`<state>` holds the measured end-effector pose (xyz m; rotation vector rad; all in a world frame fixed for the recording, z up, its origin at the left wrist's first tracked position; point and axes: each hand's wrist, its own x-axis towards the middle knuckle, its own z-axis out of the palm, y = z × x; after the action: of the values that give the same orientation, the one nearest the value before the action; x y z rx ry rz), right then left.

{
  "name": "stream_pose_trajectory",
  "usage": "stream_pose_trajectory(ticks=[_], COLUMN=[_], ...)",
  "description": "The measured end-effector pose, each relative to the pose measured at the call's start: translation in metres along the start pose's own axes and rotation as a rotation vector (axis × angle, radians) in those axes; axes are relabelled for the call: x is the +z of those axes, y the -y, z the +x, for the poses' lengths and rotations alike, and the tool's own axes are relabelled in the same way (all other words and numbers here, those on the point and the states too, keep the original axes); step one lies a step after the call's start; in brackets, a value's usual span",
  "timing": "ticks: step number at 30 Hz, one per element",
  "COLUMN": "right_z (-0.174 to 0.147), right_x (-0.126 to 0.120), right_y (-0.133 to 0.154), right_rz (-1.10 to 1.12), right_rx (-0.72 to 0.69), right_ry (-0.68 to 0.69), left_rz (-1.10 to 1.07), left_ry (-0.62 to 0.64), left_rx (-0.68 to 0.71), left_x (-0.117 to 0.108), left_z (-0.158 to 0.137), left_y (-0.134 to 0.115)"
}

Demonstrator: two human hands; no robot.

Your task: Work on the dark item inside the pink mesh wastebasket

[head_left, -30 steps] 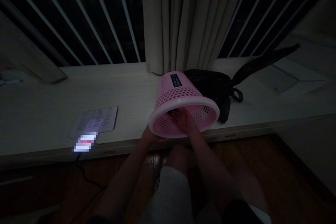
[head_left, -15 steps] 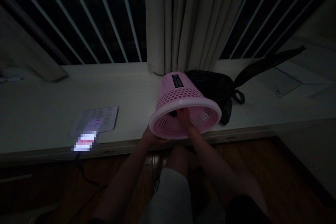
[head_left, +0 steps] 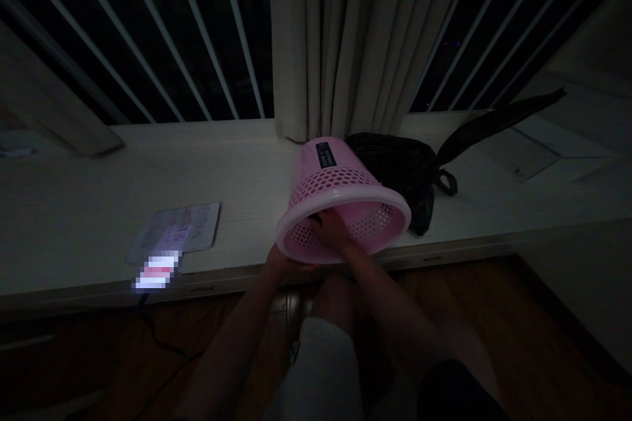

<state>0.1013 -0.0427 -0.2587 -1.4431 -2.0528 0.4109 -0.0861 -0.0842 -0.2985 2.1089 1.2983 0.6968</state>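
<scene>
A pink plastic wastebasket (head_left: 340,156) with a holed band and a dark label lies tipped over on the white ledge, its mouth turned toward me. My left hand (head_left: 284,260) grips it from below at the left of the rim, with most of the fingers hidden underneath. Inside the mouth is my right hand (head_left: 332,229), fingers curled near the left inner wall. Something dark shows at those fingertips, too dim to make out. Touching the basket's right side, a knotted black plastic bag (head_left: 402,164) rests on the ledge with one long end sticking out.
On the ledge (head_left: 237,177) to the left lie a printed booklet (head_left: 202,223) and a bright, pixelated device (head_left: 157,271) with a cable hanging down. Beige curtains (head_left: 340,46) and barred windows stand behind. A pale flat box or folder (head_left: 533,151) is at the right.
My right hand has moved left inside the wastebasket, toward its left inner wall. The left hand still supports the rim, and the view has shifted slightly.
</scene>
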Motion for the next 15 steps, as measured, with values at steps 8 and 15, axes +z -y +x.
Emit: stream_pose_trajectory(ticks=[8,15], right_z=[-0.005,0.006], right_x=[-0.014,-0.007], right_y=[-0.017,-0.027], right_rz=[0.047,0.435], right_rx=[0.045,0.339], right_ry=[0.039,-0.238], left_rz=[0.023,0.006], left_ry=[-0.058,-0.051], left_rx=[0.035,0.045], left_x=[0.000,0.002], left_z=[-0.001,0.001], left_y=[0.000,0.002])
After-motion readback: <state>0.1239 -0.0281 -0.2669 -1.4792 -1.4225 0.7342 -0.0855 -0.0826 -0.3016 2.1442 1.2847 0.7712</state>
